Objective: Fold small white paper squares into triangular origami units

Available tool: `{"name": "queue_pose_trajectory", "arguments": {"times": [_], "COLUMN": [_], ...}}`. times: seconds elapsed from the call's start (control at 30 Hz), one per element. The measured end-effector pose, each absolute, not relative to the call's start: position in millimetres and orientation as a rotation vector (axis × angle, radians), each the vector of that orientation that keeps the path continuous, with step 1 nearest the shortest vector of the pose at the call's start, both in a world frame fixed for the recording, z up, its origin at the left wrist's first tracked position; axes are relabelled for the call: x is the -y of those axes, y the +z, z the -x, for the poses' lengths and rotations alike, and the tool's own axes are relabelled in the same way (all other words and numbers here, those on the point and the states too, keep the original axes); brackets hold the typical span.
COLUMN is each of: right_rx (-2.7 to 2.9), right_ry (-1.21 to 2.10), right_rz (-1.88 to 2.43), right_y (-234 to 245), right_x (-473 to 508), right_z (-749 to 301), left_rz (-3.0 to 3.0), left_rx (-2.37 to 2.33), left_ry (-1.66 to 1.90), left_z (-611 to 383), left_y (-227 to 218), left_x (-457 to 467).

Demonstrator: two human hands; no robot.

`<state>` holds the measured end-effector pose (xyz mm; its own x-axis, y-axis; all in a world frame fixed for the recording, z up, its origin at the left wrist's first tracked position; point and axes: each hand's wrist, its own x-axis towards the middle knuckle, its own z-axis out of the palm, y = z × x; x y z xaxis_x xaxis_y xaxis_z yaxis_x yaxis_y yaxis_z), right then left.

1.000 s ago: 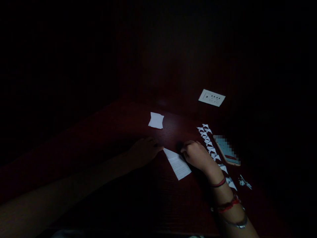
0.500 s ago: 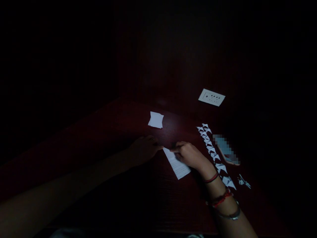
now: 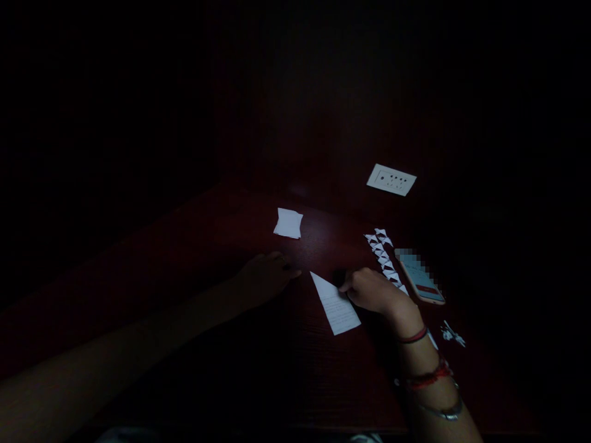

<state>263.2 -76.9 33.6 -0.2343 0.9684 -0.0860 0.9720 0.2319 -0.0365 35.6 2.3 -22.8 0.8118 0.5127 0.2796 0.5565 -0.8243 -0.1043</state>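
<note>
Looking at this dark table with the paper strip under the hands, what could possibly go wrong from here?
The right hand presses only one edge of the paper strip, and the left hand is just off it, so the strip may slide or crease crookedly. The right forearm lies over the row of folded pieces and could scatter them. The dim light makes edges hard to align.

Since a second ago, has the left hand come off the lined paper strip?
Yes. The left hand now lies apart from the lined paper strip, which has slid right, away from the small paper stack, under the right hand.
</note>
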Motion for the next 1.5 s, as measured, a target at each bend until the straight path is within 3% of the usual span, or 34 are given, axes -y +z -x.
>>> {"name": "queue_pose_trajectory", "arguments": {"times": [0.17, 0.37, 0.93, 1.2, 1.5], "right_rx": [-2.541, -2.684, -2.835, -3.156, -3.259], "right_ry": [-0.241, -0.116, 0.065, -0.175, -0.401], "right_rz": [-1.726, -1.665, -1.82, -1.965, -2.061], "right_y": [35, 29, 27, 13, 13], "right_x": [78, 79, 77, 70, 69], "right_z": [-251, -231, -234, -220, -214], "left_rz": [2.796, 2.91, 3.217, 3.22, 3.232], "left_rx": [0.868, 0.953, 1.031, 0.83, 0.871], "left_ry": [-0.464, -0.564, -0.692, -0.965, -0.999], "left_z": [-44, -46, -44, -50, -51], "left_y": [-16, -14, -14, 4, 7], "left_x": [2, -2, -8, 8, 12]}}
